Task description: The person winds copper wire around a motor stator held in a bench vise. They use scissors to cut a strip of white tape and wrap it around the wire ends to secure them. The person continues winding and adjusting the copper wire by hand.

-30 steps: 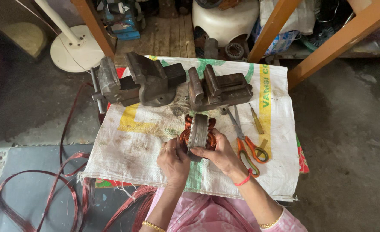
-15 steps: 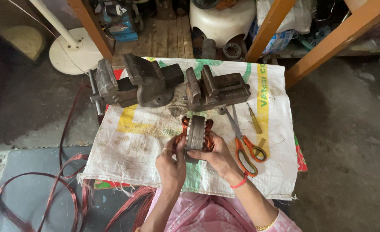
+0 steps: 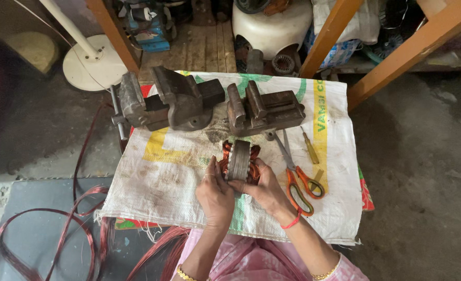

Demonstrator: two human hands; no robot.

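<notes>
From the head camera we look straight down on a low desk [image 3: 339, 218] covered with a stained white woven sack [image 3: 157, 182]. Near the centre of the picture, both hands close around a motor stator [image 3: 238, 160], a grey laminated steel ring standing on edge with copper-red windings bulging out on both sides. The left hand [image 3: 216, 195] wraps its fingers against the stator's left face from about 7 o'clock, thumb up along the ring. The right hand [image 3: 264, 190] grips the lower right side from about 5 o'clock, its fingers curled onto the steel edge and the winding. We cannot tell whether the stator rests on the sack or is held just above it. A red thread band [image 3: 292, 222] circles the right wrist.

At 12 o'clock of the stator, just beyond it, sits a small dark bench vise [image 3: 264, 108]. At 10 o'clock stands a larger bench vise [image 3: 168, 101], its handle bar sticking out to the left. At 3 o'clock, just beside the right hand, lie orange-handled scissors [image 3: 299, 182], blades pointing toward the small vise. A yellow-handled screwdriver [image 3: 310, 148] lies near them at 2 o'clock.

At 8 o'clock, loops of reddish enamelled wire [image 3: 58, 234] trail across the floor. A white fan base [image 3: 92, 67] stands at 10 o'clock, well apart. Slanted wooden posts [image 3: 407, 47] rise at 1 o'clock.
</notes>
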